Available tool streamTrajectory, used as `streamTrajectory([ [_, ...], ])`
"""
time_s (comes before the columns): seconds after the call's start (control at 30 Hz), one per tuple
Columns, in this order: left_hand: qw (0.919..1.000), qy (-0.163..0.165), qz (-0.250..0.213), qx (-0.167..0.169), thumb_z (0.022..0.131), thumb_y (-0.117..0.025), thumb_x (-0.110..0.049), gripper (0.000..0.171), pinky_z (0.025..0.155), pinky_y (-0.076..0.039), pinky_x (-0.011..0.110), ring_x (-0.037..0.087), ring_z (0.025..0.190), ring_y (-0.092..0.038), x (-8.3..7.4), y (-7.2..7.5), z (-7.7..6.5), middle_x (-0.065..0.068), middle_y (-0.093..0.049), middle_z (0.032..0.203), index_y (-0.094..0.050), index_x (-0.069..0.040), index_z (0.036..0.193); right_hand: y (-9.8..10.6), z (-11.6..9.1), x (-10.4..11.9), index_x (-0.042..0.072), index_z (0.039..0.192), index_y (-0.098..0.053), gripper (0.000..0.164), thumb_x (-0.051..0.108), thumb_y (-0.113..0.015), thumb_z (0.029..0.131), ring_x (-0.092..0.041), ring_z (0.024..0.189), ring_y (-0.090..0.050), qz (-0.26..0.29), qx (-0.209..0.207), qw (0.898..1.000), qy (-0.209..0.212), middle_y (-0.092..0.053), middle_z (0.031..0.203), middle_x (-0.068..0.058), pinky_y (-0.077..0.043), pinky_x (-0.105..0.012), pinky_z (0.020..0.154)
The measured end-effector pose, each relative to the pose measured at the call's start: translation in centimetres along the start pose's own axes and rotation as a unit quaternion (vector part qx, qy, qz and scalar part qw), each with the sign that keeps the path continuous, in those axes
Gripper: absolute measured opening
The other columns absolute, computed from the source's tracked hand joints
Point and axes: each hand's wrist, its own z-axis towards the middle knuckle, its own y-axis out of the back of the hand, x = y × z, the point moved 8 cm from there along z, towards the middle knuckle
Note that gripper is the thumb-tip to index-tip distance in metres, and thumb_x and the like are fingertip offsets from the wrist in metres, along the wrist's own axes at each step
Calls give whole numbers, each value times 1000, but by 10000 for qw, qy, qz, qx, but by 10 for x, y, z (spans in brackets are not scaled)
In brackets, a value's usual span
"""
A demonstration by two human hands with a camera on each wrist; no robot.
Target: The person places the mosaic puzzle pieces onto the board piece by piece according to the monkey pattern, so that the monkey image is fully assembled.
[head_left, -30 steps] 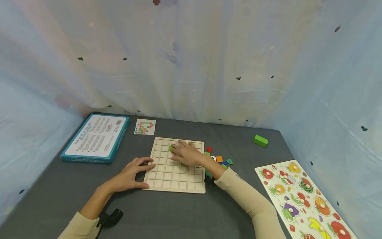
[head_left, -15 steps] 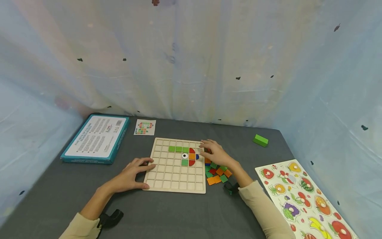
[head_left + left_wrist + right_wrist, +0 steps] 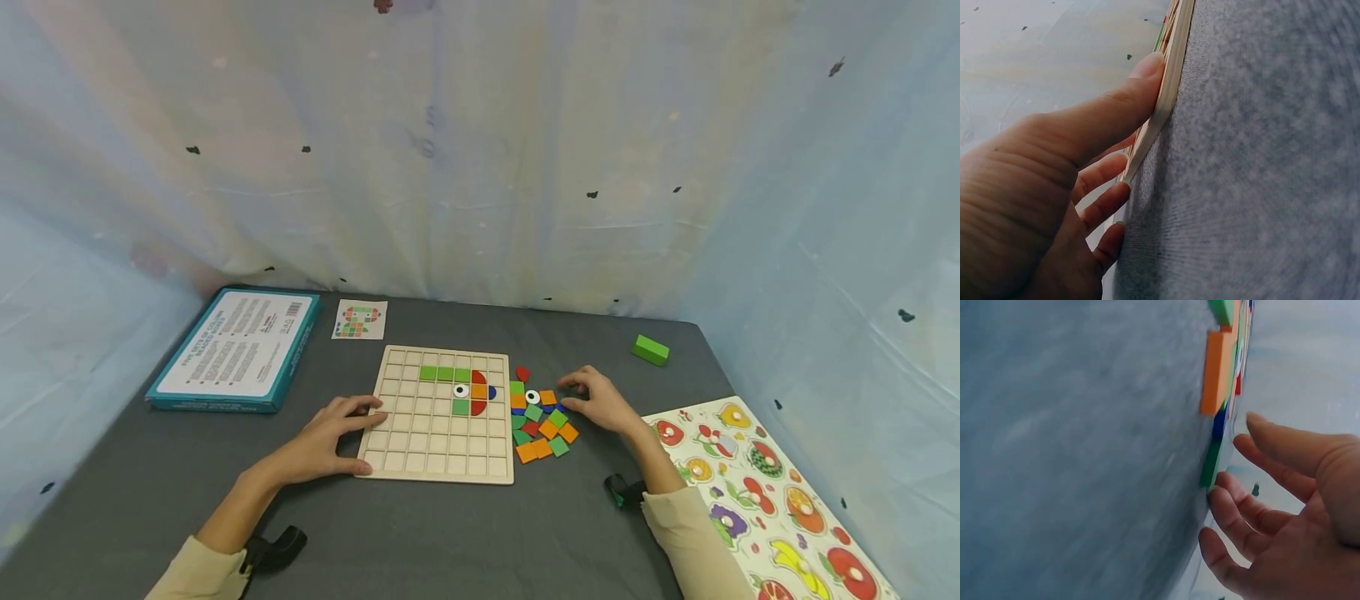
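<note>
A wooden grid board (image 3: 420, 437) lies on the dark table. On it sit a row of green tiles (image 3: 446, 373), an eye tile (image 3: 461, 391), red rounded tiles (image 3: 478, 408), an orange square and a blue rounded tile (image 3: 492, 392). My left hand (image 3: 330, 437) rests against the board's left edge, thumb near the front corner, fingers farther up. Loose coloured tiles (image 3: 550, 430) lie along the board's right side. My right hand (image 3: 603, 404) is at their right end, fingers loosely bent, with nothing seen in it. In the right wrist view its fingertips are close to a green tile (image 3: 1211, 464).
A small picture card (image 3: 360, 319) lies behind the board. At the back left is a teal-edged box (image 3: 225, 342). A green block (image 3: 650, 350) stands at the back right. A fruit puzzle board (image 3: 780, 500) lies at the right, partly under the right forearm.
My right hand has moved from over the board to the right, past the loose tiles, uncovering the tiles on the grid. The left hand stays at the board's edge.
</note>
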Motion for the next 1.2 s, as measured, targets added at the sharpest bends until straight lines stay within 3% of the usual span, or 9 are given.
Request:
streamTrajectory([
  [0.13,10000,16,-7,-2,80,-80,-48,80,94,-30,63,33,129,-36,1,0,-1,12,-41,150,-55,-7,144,-7,18,11,-6,118,-68,27,7,-67,95,-27,88,-53,-193,104,9997,125,-59,105,-19,-44,-43,79],
  [0.3,10000,-4,-53,-29,79,-81,-46,80,93,-30,63,34,129,-36,0,2,-3,13,-41,150,-55,-6,144,-20,56,26,-7,120,-66,28,7,-66,96,-21,77,-53,-155,495,9986,88,-62,96,-15,-45,-36,71],
  [0.5,10000,-53,-29,2,80,-80,-47,81,93,-30,64,34,129,-36,-1,1,-1,13,-41,150,-53,-6,145,-34,85,34,-5,98,-65,8,-2,-69,92,-18,68,-49,-379,1002,9942,-22,-57,79,-8,-44,-32,65],
  [0.6,10000,-45,-41,-1,80,-81,-46,81,93,-29,64,33,129,-36,-1,0,0,12,-41,150,-53,-7,145,-36,93,39,-4,97,-64,10,-7,-69,89,-19,66,-52,-445,1010,9939,-7,-56,77,-8,-46,-31,64],
  [0.77,9999,-36,-101,-19,79,-81,-46,81,93,-29,64,33,129,-36,-1,0,-1,12,-41,150,-54,-7,144,-44,113,57,-7,112,-67,21,-5,-67,91,-27,66,-62,280,788,9964,163,-65,82,-14,-51,-31,64],
  [0.97,10000,-57,-64,-44,79,-81,-47,81,93,-30,63,32,129,-36,1,-1,-1,12,-41,150,-54,-7,144,-65,140,98,-10,101,-65,9,-6,-65,93,-41,84,-64,1731,836,9807,363,-69,91,-21,-53,-42,76],
  [1.03,9999,-54,-74,-47,79,-81,-47,80,93,-30,63,32,129,-36,1,-1,-1,12,-41,150,-54,-7,144,-76,149,109,-10,100,-67,9,-4,-67,92,-40,86,-64,1892,899,9774,286,-70,90,-19,-52,-40,77],
  [1.1,10000,-44,-67,-40,79,-81,-47,80,93,-30,63,32,129,-36,1,0,-1,12,-41,150,-55,-8,144,-90,158,115,-7,99,-70,9,-1,-69,92,-36,83,-63,1931,942,9766,117,-70,88,-15,-50,-33,71],
  [1.2,10000,-30,-55,-29,80,-80,-47,80,93,-30,63,32,129,-36,1,0,-1,12,-41,150,-55,-8,144,-107,167,127,-8,100,-72,12,0,-70,91,-35,77,-61,2049,1043,9732,-62,-70,85,-16,-49,-31,65],
])
